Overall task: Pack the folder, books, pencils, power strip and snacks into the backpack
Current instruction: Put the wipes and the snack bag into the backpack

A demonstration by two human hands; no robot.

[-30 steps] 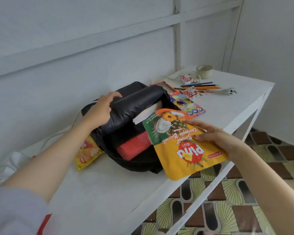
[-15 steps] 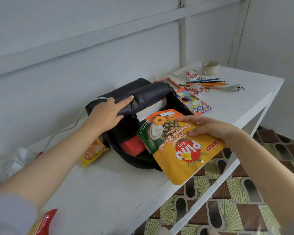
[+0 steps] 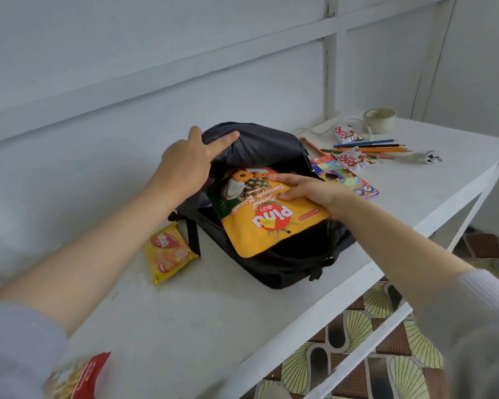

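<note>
A black backpack (image 3: 283,263) lies open on the white table (image 3: 185,318). My left hand (image 3: 185,165) grips its top flap and holds it up. My right hand (image 3: 314,194) holds a big yellow Pina biscuit bag (image 3: 260,226), whose top end lies in the backpack's mouth. Its lower half still sticks out over the front. The inside of the backpack is hidden behind the bag. Loose coloured pencils (image 3: 369,148) and a colourful pencil box (image 3: 346,178) lie beyond the backpack. Two small red-and-white snack packets (image 3: 347,133) lie beside the pencils.
A small yellow snack pack (image 3: 169,253) lies left of the backpack. A red packet (image 3: 78,375) shows at the bottom left edge. A tape roll (image 3: 379,120), a white cord and its plug (image 3: 429,158) sit at the far right. The table edge runs diagonally on the right above a patterned floor.
My right hand has moved the yellow biscuit bag up and left into the backpack's opening, covering the red item and book seen inside before. My left hand stays on the flap.
</note>
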